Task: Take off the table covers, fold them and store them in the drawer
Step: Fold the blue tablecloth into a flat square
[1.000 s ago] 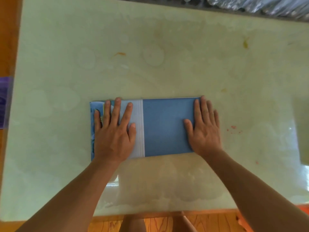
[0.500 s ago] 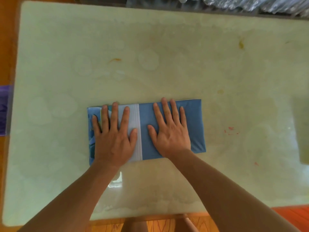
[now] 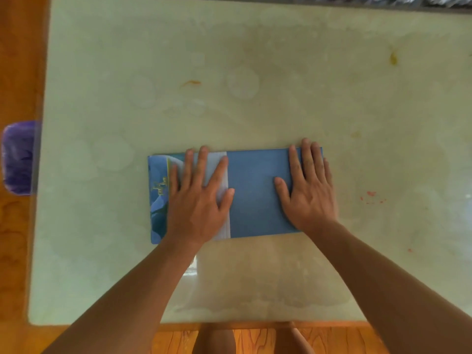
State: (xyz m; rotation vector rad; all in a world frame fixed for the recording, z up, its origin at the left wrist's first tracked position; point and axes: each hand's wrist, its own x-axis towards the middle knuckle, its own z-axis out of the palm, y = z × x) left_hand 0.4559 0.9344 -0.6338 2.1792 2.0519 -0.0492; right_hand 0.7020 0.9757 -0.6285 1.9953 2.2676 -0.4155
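A folded blue table cover (image 3: 255, 195) lies flat on the pale glossy table (image 3: 255, 98), a little left of centre. It has a white band across it and a printed pattern along its left end. My left hand (image 3: 196, 198) presses flat on the left part, over the white band, fingers straight and spread. My right hand (image 3: 309, 190) presses flat on the right end, fingers straight and reaching the cover's far right corner. No drawer is in view.
A purple object (image 3: 19, 157) sits past the table's left edge, above the wooden floor (image 3: 15, 72). Small orange and red stains mark the tabletop. Something silvery runs along the far edge at the top right. My feet show below the near table edge.
My right hand has slid from the middle of the cover back out to its right end. My left hand has stayed pressed on the left part.
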